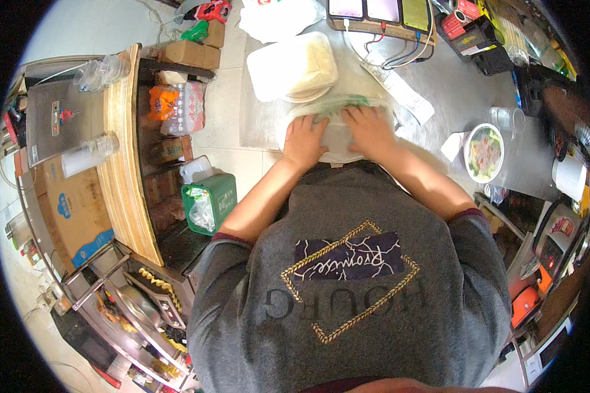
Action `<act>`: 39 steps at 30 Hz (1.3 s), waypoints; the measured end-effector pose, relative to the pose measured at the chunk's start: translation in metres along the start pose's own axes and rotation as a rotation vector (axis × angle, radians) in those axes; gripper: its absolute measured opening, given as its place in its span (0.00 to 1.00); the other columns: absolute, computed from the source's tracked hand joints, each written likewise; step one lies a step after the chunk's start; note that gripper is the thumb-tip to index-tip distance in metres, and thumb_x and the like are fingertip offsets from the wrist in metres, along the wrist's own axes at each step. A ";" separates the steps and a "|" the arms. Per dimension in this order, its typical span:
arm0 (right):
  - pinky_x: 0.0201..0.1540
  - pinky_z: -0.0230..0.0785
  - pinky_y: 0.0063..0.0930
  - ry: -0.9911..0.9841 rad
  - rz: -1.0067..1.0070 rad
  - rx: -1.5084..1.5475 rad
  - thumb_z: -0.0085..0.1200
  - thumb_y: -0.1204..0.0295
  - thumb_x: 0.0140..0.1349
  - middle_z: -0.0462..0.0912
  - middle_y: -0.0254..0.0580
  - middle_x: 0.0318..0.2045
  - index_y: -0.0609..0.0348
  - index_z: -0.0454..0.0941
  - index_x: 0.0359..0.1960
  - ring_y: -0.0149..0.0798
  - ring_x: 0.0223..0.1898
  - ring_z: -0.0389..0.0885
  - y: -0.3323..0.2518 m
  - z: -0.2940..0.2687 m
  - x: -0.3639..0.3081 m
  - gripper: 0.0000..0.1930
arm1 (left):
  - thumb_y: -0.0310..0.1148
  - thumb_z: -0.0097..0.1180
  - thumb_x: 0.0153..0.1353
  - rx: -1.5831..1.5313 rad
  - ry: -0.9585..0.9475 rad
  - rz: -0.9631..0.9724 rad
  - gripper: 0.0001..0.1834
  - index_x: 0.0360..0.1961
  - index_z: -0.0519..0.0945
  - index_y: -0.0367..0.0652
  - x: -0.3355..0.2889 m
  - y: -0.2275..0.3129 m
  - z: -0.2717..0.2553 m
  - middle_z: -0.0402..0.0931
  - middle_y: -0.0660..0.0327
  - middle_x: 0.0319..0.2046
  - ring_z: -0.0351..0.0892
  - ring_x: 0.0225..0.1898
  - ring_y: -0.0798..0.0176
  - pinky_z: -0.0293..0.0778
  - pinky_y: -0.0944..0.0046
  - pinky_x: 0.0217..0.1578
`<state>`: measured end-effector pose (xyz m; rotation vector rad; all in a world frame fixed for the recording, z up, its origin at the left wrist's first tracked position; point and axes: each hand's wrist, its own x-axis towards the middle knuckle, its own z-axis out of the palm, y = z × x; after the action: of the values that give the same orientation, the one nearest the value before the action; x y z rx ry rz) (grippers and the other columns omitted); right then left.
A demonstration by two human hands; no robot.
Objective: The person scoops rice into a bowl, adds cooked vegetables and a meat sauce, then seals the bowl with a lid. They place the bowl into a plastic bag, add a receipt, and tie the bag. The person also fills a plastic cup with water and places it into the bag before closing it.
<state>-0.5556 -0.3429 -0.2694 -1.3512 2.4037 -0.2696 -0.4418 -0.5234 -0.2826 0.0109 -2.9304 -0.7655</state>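
Note:
Both hands are at the near edge of the metal table, on a translucent plastic bag [339,141] with some green on it. My left hand [304,139] grips the bag's left side, with its fingers bent over the film. On the other side my right hand [368,133] holds the bag too, its fingertips close to the green part. What lies inside or under the bag, I cannot make out. Just beyond the left hand sits a stack of pale rectangular plastic tubs or lids [288,65]. A long white paper slip [403,92] lies beyond the right hand.
On the table's right stand a bowl of greens and meat [484,154] and a clear cup [508,120]. Several phones [383,10] with cables are at the back. A green bin [210,203] and a wooden-topped shelf unit [128,157] are to my left.

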 end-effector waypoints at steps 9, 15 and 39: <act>0.56 0.67 0.37 0.230 0.569 0.965 0.54 0.49 0.59 0.74 0.54 0.52 0.65 0.63 0.60 0.45 0.56 0.72 0.007 -0.049 0.101 0.36 | 0.50 0.48 0.65 -1.047 0.390 -0.932 0.33 0.64 0.60 0.42 0.044 -0.077 -0.048 0.68 0.53 0.57 0.67 0.59 0.55 0.64 0.53 0.57; 0.54 0.69 0.39 0.010 0.329 1.655 0.58 0.51 0.58 0.67 0.54 0.57 0.67 0.57 0.63 0.43 0.56 0.71 0.009 -0.076 0.102 0.40 | 0.53 0.46 0.66 -1.500 0.154 -0.840 0.34 0.64 0.60 0.41 0.070 -0.058 -0.082 0.67 0.54 0.59 0.65 0.61 0.55 0.60 0.49 0.60; 0.36 0.71 0.28 0.589 0.152 0.733 0.55 0.62 0.61 0.83 0.41 0.27 0.60 0.82 0.35 0.33 0.29 0.79 0.107 -0.150 0.110 0.13 | 0.37 0.50 0.66 -1.006 0.235 -1.113 0.23 0.58 0.67 0.35 0.010 -0.041 -0.009 0.69 0.52 0.52 0.67 0.53 0.59 0.65 0.61 0.52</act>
<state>-0.7520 -0.3829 -0.1933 -0.8036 2.4006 -1.5044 -0.4517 -0.5641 -0.2940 1.5260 -1.7943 -2.0243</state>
